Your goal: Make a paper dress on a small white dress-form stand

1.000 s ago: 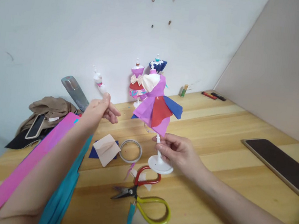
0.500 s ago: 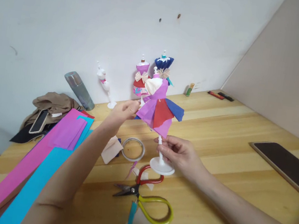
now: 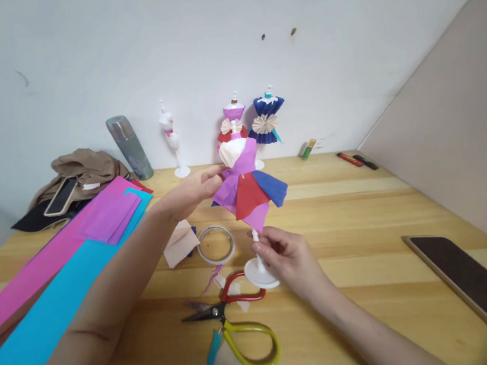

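Note:
A small white mannequin (image 3: 255, 239) wears a paper dress (image 3: 248, 177) with a purple and cream top and a skirt of purple, red and blue panels. It leans to the left. My right hand (image 3: 294, 258) is closed around the thin stem just above the round white base (image 3: 262, 275). At the left side of the skirt, my left hand (image 3: 193, 191) has its thumb and fingers closed on the paper edge; some fingertips are hidden behind it. Below the base lie open scissors (image 3: 217, 311) with one red and one yellow handle.
A tape roll (image 3: 216, 245), paper scraps (image 3: 181, 245) and long pink and blue paper strips (image 3: 64, 284) lie on the wooden table. Against the wall stand a bare mannequin (image 3: 173, 134), two dressed ones and a grey bottle (image 3: 129, 146). A dark phone (image 3: 459, 277) rests at right.
The mannequin's top has tipped left and slightly down, uncovering the blue-dressed mannequin behind. My left hand has shifted a little left with the dress; my right hand still holds the stem.

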`<action>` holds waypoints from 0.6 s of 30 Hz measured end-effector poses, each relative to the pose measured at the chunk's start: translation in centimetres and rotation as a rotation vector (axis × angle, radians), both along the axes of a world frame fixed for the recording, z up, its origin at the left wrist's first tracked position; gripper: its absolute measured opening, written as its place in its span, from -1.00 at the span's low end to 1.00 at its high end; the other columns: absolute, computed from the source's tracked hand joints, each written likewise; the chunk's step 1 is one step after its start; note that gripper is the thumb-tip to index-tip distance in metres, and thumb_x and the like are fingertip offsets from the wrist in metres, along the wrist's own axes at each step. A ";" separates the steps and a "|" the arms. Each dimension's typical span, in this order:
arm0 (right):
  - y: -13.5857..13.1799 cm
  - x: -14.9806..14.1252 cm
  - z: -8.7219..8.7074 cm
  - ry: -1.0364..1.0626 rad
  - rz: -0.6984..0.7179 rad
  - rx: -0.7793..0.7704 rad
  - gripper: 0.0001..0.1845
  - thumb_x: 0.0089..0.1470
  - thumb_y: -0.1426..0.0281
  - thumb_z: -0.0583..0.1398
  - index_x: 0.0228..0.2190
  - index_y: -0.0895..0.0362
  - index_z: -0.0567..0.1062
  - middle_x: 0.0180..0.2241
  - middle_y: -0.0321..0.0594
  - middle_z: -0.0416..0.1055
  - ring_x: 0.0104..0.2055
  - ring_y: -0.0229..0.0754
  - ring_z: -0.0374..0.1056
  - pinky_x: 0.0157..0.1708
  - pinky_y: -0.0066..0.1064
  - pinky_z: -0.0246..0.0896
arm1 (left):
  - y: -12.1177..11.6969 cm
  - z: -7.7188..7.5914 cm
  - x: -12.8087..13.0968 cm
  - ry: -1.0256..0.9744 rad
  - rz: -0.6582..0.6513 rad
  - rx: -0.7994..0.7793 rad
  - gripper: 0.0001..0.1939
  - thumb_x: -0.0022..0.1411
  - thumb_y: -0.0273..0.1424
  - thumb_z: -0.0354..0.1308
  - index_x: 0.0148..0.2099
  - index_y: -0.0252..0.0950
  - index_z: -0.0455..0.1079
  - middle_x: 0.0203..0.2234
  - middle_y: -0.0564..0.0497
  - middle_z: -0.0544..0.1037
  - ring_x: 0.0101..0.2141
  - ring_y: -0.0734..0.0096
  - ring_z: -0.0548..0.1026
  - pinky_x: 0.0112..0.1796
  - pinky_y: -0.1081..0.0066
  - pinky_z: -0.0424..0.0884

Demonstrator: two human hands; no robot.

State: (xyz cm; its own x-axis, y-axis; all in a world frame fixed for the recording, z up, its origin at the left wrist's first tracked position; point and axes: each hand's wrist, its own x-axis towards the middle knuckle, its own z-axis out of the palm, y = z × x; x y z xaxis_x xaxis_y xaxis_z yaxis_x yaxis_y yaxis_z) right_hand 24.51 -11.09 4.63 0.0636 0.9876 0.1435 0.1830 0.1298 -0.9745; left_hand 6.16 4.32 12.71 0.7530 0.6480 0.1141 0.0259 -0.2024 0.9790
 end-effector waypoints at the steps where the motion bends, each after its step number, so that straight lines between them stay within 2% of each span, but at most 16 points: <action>1: 0.0 0.0 0.0 -0.013 0.008 0.002 -0.54 0.07 0.03 0.29 -0.57 0.08 0.30 -0.60 -0.44 0.00 -0.54 -0.33 -0.06 -0.56 -0.45 -0.11 | -0.1 0.1 0.3 -0.006 0.019 -0.001 -0.45 0.17 0.04 0.28 0.01 -0.29 0.52 -0.03 -0.20 0.65 0.01 0.15 0.58 -0.03 0.31 0.48; 4: -0.1 -0.2 0.0 -0.030 0.038 -0.001 -0.56 0.08 0.02 0.27 -0.54 0.09 0.35 -0.60 -0.44 -0.02 -0.54 -0.33 -0.08 -0.55 -0.44 -0.13 | -0.9 0.6 1.5 -0.010 0.071 -0.082 -0.53 0.04 0.04 0.37 -0.31 -0.28 0.47 -0.40 -0.03 0.63 -0.33 0.36 0.57 -0.28 0.42 0.46; 7: -0.2 -0.3 0.2 -0.027 0.051 -0.015 -0.57 0.07 0.01 0.28 -0.51 0.09 0.40 -0.60 -0.45 -0.02 -0.55 -0.33 -0.10 -0.55 -0.44 -0.13 | -1.5 0.8 2.1 -0.032 0.083 -0.190 -0.48 -0.08 0.08 0.43 -0.45 -0.27 0.41 -0.58 0.07 0.52 -0.51 0.46 0.49 -0.42 0.46 0.40; 11: -0.2 -0.5 -0.1 -0.003 0.066 -0.039 -0.59 0.06 0.03 0.30 -0.49 0.11 0.45 -0.61 -0.46 0.00 -0.56 -0.34 -0.08 -0.55 -0.43 -0.11 | -1.6 0.6 2.3 -0.048 0.112 -0.234 -0.52 -0.12 0.03 0.47 -0.49 -0.28 0.45 -0.62 0.08 0.52 -0.55 0.48 0.47 -0.46 0.47 0.38; 14: -0.2 -0.3 -0.4 0.004 0.059 -0.040 -0.60 0.08 0.03 0.28 -0.37 0.13 0.53 -0.61 -0.43 0.11 -0.57 -0.33 -0.01 -0.55 -0.44 -0.06 | -1.2 0.3 2.2 -0.052 0.115 -0.252 -0.54 -0.13 -0.02 0.49 -0.51 -0.29 0.47 -0.63 0.06 0.53 -0.57 0.49 0.46 -0.48 0.47 0.38; 16: -0.5 0.0 -0.1 -0.012 -0.018 -0.007 -0.61 0.12 0.04 0.27 -0.26 0.12 0.55 -0.57 -0.38 0.25 -0.55 -0.29 0.12 -0.53 -0.43 0.06 | -0.8 0.2 2.0 -0.049 0.131 -0.262 -0.56 -0.13 -0.05 0.50 -0.54 -0.30 0.46 -0.66 0.07 0.50 -0.57 0.48 0.46 -0.48 0.47 0.38; 18: -1.2 0.6 0.8 -0.071 -0.137 0.089 -0.70 0.17 0.11 0.25 -0.25 0.10 0.52 -0.51 -0.33 0.34 -0.49 -0.25 0.23 -0.49 -0.42 0.16 | -0.3 0.2 1.5 -0.049 0.169 -0.271 -0.61 -0.12 -0.12 0.51 -0.54 -0.31 0.47 -0.67 0.07 0.50 -0.58 0.49 0.45 -0.50 0.48 0.35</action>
State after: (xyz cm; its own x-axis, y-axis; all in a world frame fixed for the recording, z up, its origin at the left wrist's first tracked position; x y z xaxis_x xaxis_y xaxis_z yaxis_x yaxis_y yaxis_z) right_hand 25.07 -12.27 5.44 0.1836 0.9535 0.2389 0.2733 0.1839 -0.9442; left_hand 7.68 3.99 12.91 0.6300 0.7752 -0.0461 -0.0118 0.0689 0.9976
